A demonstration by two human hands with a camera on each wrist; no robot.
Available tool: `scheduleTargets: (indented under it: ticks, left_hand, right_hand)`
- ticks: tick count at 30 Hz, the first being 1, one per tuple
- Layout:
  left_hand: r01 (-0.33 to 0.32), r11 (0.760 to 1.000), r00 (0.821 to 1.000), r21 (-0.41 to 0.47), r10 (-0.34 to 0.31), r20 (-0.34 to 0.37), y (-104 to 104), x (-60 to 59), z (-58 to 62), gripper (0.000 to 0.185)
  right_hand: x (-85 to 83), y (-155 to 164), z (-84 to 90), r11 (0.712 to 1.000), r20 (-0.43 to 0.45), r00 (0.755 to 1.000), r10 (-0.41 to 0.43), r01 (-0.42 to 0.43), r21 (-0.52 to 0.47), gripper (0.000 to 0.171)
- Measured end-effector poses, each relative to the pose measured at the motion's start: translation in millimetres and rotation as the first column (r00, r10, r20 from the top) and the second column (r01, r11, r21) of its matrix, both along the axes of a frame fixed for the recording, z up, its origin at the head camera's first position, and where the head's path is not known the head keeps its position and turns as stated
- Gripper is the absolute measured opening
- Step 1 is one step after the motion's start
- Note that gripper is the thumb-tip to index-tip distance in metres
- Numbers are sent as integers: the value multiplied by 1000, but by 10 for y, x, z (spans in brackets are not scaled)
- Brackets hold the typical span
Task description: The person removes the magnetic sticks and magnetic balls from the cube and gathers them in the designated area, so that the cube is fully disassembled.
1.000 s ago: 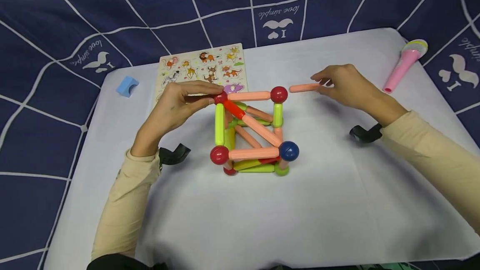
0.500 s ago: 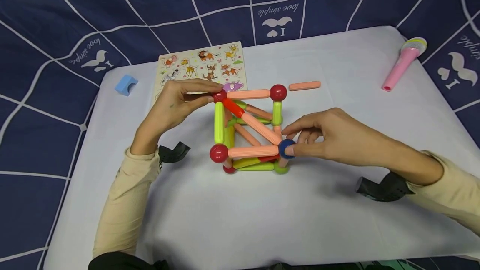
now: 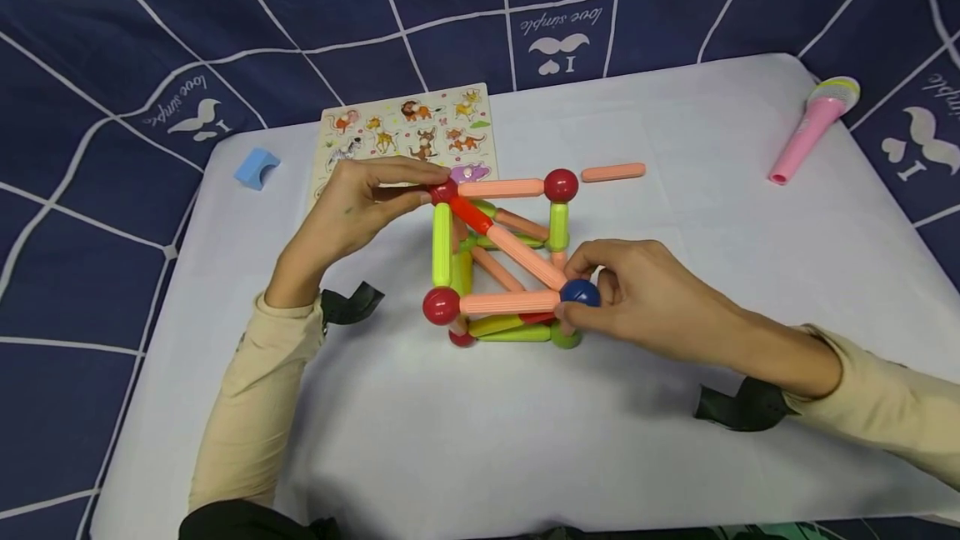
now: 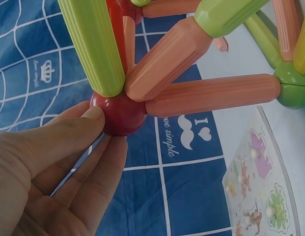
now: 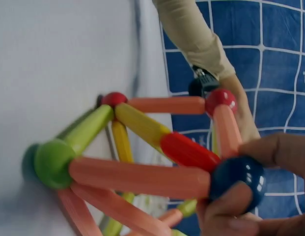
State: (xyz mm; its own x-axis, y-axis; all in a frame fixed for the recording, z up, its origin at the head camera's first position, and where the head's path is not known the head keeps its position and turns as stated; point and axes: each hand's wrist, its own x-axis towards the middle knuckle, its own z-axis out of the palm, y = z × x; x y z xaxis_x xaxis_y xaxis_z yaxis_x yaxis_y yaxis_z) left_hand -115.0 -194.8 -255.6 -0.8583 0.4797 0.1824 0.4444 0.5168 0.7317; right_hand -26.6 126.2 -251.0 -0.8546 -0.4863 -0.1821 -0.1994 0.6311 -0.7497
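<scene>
A white-covered counter (image 3: 480, 440) lies over a navy blue cloth with white lines and printed script (image 3: 112, 40). Near the counter's middle stands a cube-shaped frame of ribbed plastic rods and glossy balls (image 3: 506, 261), its upper face a square of pink and green rods. A red and pink diagonal rod (image 3: 506, 247) crosses that face, its long axis running from 10 o'clock to 4 o'clock.

At 10 o'clock from the frame lies a flat cardboard puzzle board printed with cartoon animals (image 3: 408, 136), partly hidden behind the left hand. A pink toy microphone (image 3: 813, 127) lies at the counter's 2 o'clock corner, its head pointing to 1 o'clock.

The left hand (image 3: 352, 211) reaches in from 9 o'clock and pinches the dark red ball at the frame's far left top corner (image 3: 444, 190); in the left wrist view the thumb and fingers (image 4: 69, 132) press round that ball. The right hand (image 3: 641, 298) comes from 4 o'clock with fingers curled round the dark blue ball at the near right top corner (image 3: 579, 293).

A loose pink ribbed rod (image 3: 612, 172) lies flat at 1 o'clock from the frame, just apart from it, its long axis running 9 to 3 o'clock. A small light blue arch block (image 3: 257, 168) sits at the counter's 10 o'clock edge.
</scene>
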Motion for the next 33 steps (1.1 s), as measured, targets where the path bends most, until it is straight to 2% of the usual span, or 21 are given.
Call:
scheduleTargets:
  ticks: [15,25,33]
  left_hand:
    - [13,1000,1000,13,-13,-11,8,-23,6,33]
    - [10,1000,1000,11,-10,-9,14,-25,8,34]
    - [10,1000,1000,18,-10,3,12,-16,19,34]
  right_hand:
    - [46,-42,-58,993,25,1000,-2,5,-114,20]
    - [58,-92,-88,989,49,998,-44,50,-136,19]
    - [101,-170,-109,990,58,994,-87,93,-104,24]
